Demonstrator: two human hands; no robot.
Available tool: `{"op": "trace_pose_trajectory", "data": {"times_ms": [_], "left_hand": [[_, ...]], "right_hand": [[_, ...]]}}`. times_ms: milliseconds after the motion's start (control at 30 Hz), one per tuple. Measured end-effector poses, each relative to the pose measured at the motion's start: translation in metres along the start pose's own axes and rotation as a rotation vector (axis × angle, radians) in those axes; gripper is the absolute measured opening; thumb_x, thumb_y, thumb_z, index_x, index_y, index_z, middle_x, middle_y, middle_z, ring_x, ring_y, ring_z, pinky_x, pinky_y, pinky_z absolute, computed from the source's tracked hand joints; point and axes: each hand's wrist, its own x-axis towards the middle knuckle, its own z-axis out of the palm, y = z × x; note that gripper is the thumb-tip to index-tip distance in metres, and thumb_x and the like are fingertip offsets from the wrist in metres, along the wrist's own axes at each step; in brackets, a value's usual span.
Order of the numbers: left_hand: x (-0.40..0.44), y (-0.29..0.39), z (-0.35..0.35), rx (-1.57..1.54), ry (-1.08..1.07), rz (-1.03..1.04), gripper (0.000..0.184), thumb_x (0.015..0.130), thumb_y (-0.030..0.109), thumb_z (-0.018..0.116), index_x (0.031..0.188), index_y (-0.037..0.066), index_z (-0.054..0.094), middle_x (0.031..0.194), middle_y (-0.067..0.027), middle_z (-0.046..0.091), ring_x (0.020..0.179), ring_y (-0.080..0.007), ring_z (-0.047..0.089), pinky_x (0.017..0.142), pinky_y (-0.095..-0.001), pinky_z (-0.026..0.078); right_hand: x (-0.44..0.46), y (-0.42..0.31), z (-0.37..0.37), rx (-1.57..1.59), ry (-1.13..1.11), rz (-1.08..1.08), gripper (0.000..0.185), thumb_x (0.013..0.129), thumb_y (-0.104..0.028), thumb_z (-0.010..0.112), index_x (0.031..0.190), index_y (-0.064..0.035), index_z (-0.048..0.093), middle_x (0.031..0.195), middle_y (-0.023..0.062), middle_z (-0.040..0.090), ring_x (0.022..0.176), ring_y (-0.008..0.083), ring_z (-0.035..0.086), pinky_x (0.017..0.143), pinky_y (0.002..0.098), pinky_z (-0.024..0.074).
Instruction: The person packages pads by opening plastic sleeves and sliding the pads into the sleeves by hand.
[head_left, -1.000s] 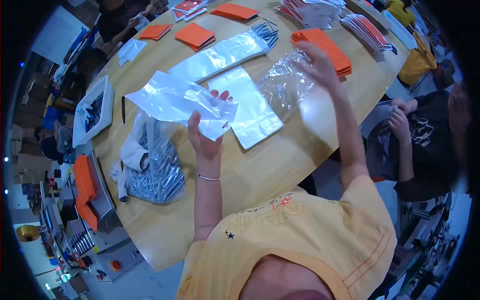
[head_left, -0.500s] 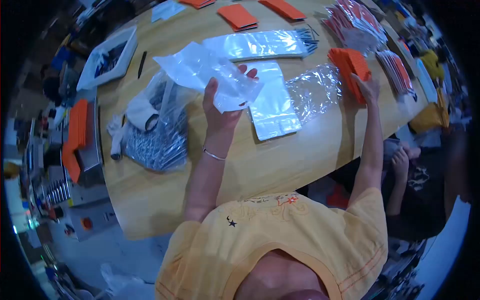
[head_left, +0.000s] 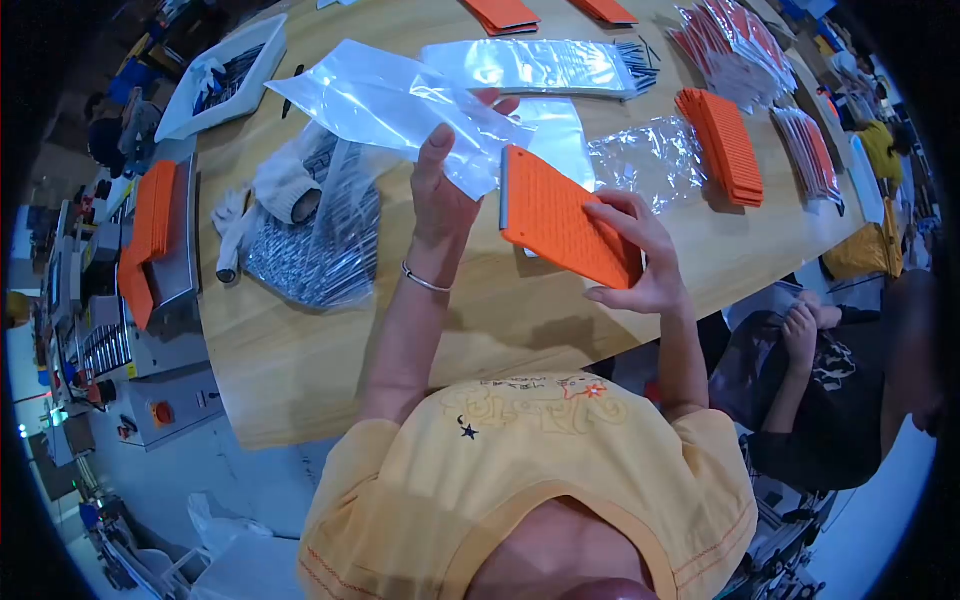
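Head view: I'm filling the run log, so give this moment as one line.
left hand: holds bag | right hand: holds orange piece, outside bag | orange stack: on table

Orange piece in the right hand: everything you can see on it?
The orange piece looks flat and board-like, its face covered in rows of small marks, with a grey strip along the end away from the right hand. That hand grips the other end, fingers over the face, thumb at the near edge. It is tilted, held above the table. Material unclear.
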Motion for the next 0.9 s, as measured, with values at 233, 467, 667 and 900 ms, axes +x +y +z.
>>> {"op": "trace_pose_trajectory", "data": {"times_ms": [233,467,667,900], "left_hand": [[-0.008,0.001,0.018,0.058,-0.081,-0.01,0.061,0.079,0.025,0.058,0.133,0.005,0.038,0.129,-0.0144,0.051,0.122,-0.031,0.047,0.099,-0.0416,0.041],[-0.013,-0.001,0.042,0.198,0.04,-0.058,0.061,0.076,0.025,0.06,0.128,-0.001,0.043,0.118,-0.0161,0.057,0.111,-0.0256,0.054,0.096,-0.036,0.043],[-0.04,0.011,0.026,0.346,0.185,-0.263,0.056,0.079,0.008,0.055,0.132,0.002,0.039,0.121,-0.0134,0.056,0.109,-0.0244,0.055,0.092,-0.0322,0.044],[-0.075,-0.005,-0.007,0.083,0.412,-0.508,0.036,0.081,0.004,0.053,0.117,-0.002,0.053,0.104,-0.0116,0.062,0.09,-0.0165,0.058,0.081,-0.0261,0.046]], "right_hand": [[0.001,-0.008,0.015,-0.164,0.117,0.027,0.074,0.054,-0.022,0.08,0.123,-0.0059,0.057,0.125,0.0147,0.047,0.108,0.0295,0.05,0.091,0.0378,0.0419],[-0.006,-0.023,0.036,-0.317,0.32,0.036,0.07,0.053,-0.021,0.082,0.118,-0.0088,0.06,0.117,0.0161,0.049,0.1,0.0294,0.05,0.084,0.0363,0.0454],[-0.022,-0.02,0.061,-0.465,0.283,0.12,0.079,0.056,-0.023,0.082,0.128,-0.0094,0.052,0.123,0.0167,0.044,0.107,0.0303,0.047,0.089,0.0385,0.0434],[-0.035,-0.022,0.089,-0.537,0.301,0.191,0.076,0.06,-0.025,0.08,0.127,-0.0059,0.048,0.117,0.0179,0.046,0.1,0.0309,0.048,0.083,0.0375,0.0443]]}}
